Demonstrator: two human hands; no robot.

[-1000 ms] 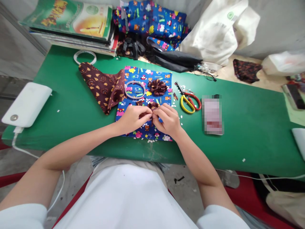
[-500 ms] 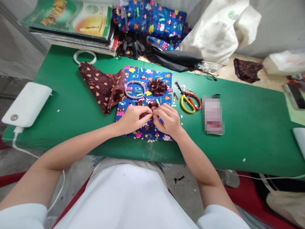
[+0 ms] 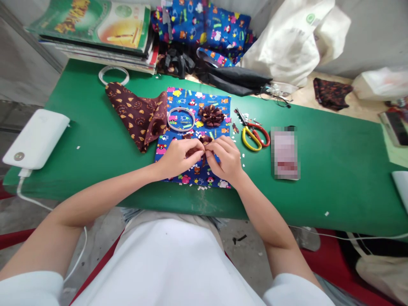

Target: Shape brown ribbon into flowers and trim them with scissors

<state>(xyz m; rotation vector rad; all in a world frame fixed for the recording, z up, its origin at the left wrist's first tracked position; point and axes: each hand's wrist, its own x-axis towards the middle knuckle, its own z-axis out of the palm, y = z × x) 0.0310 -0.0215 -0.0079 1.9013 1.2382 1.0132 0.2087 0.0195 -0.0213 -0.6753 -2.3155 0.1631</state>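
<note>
Pinching a brown fabric piece (image 3: 205,139) over blue printed cloth (image 3: 194,101): left hand (image 3: 180,157) and right hand (image 3: 225,158), each grip narrow, with patterned brown cloth (image 3: 135,114) at their ten o'clock on the green surface (image 3: 321,165).

a craft corner, shown by scissors (image 3: 246,125), brown printed cloth (image 3: 135,114) and scraps (image 3: 201,188) on a green table (image 3: 334,170).

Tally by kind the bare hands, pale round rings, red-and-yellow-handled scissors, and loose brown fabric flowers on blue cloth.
Bare left hand and right hand: 2
Pale round rings: 2
Scissors: 1
Loose brown fabric flower: 1
Total: 6
</note>
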